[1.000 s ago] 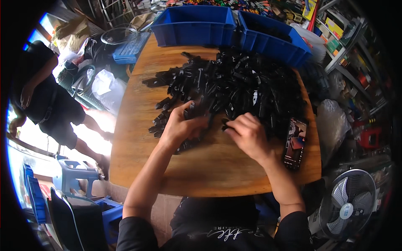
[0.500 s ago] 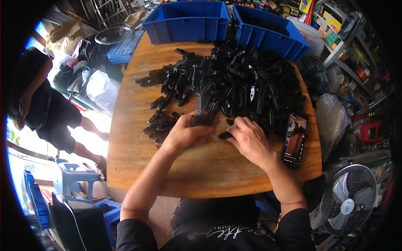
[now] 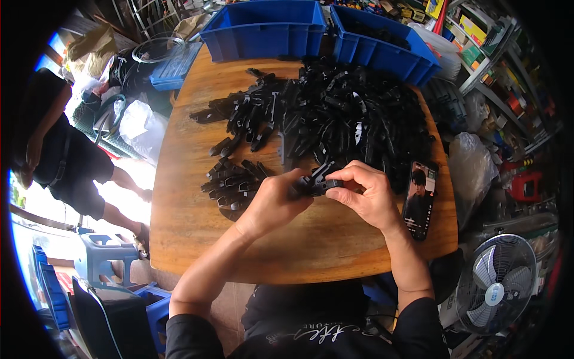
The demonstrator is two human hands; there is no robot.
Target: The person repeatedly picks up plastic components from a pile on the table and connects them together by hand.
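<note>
My left hand (image 3: 272,202) is closed around a black plastic part (image 3: 312,181) above the near middle of the table. At its right end, my right hand (image 3: 369,194) pinches a small dark piece between thumb and fingers, up against the part. Fingers cover much of both, so I cannot tell whether they are joined. Just beyond my hands spreads a large heap of similar black plastic parts (image 3: 359,125). Left of my left hand lies a smaller pile of black parts (image 3: 230,179).
Two blue bins (image 3: 263,42) stand along the far edge of the wooden table (image 3: 185,233). A phone (image 3: 420,200) with a lit screen lies to the right. A fan (image 3: 495,287) stands at the lower right. On the left is another person (image 3: 66,155), near a plastic stool (image 3: 107,254).
My right hand has lifted its small dark piece off the table and brought it to the part in my left hand. The left hand has turned and shifted slightly nearer.
</note>
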